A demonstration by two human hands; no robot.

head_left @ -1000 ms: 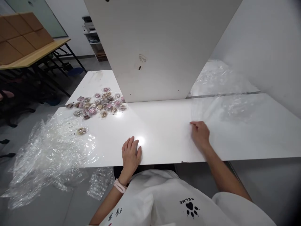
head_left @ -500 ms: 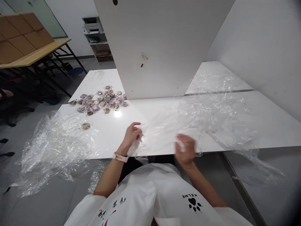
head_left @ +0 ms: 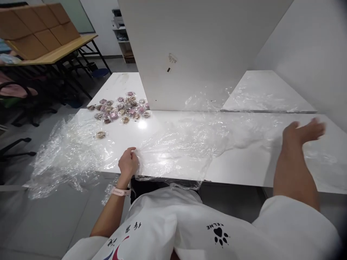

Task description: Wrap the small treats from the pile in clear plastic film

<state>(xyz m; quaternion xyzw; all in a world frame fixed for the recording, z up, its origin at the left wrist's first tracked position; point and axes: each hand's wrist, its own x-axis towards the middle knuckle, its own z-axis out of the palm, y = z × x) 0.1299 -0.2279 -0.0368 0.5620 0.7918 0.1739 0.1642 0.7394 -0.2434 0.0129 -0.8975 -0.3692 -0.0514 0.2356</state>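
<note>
A long spread of clear plastic film [head_left: 187, 144] lies crumpled across the white table in front of me. My left hand [head_left: 128, 162], with a pink band on its wrist, is closed on the gathered left end of this film near the table's front edge. Far out to the right, my right hand [head_left: 305, 130] is stretched over the table with its thumb apart from the fingers. Its fingertips are slightly blurred, and nothing shows in them. Part of the film hangs over the front edge by my shirt.
Several small wrapped pieces [head_left: 121, 110], purple and brown, lie in a cluster at the back left. One brown wrapped piece [head_left: 101, 134] sits apart, beside a heap of clear plastic [head_left: 65, 155] drooping off the left edge. A tall white panel [head_left: 195, 54] stands behind the table.
My right hand has swung far to the right and away from me. My left hand has moved left, pulling the film's end with it. The film in front of me is spread further left.
</note>
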